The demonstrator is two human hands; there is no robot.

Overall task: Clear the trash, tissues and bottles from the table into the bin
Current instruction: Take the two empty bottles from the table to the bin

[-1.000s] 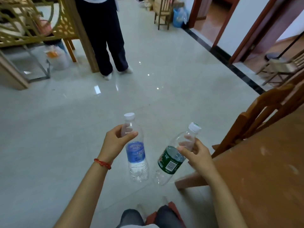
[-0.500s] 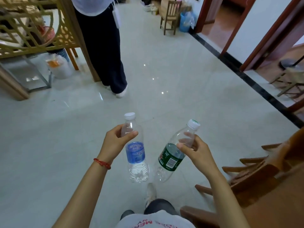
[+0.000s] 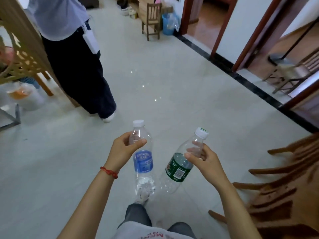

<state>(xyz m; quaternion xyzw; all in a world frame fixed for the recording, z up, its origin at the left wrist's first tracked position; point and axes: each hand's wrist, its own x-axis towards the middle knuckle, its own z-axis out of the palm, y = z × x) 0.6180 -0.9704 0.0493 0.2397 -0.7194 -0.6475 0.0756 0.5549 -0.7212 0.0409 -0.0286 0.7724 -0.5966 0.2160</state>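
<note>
Head view, lower centre: left hand (image 3: 123,150) closed round the neck of a blue-labelled bottle (image 3: 143,159), thumb and fingers pinching just under the white cap, bottle hanging nearly upright. Just right of it, right hand (image 3: 205,158) gripping the shoulder of a green-labelled bottle (image 3: 179,167), tilted with its cap toward upper right; bottle bases close together, not clearly touching. Red string bracelet (image 3: 109,172) on the left wrist. Pale tiled floor (image 3: 172,83) beneath. Wooden chair (image 3: 279,187) blurred at lower right. Standing person in dark trousers (image 3: 77,69) at upper left. Blue bin (image 3: 167,24) with a clear liner far off at top centre, beside a small wooden chair (image 3: 151,18).
</note>
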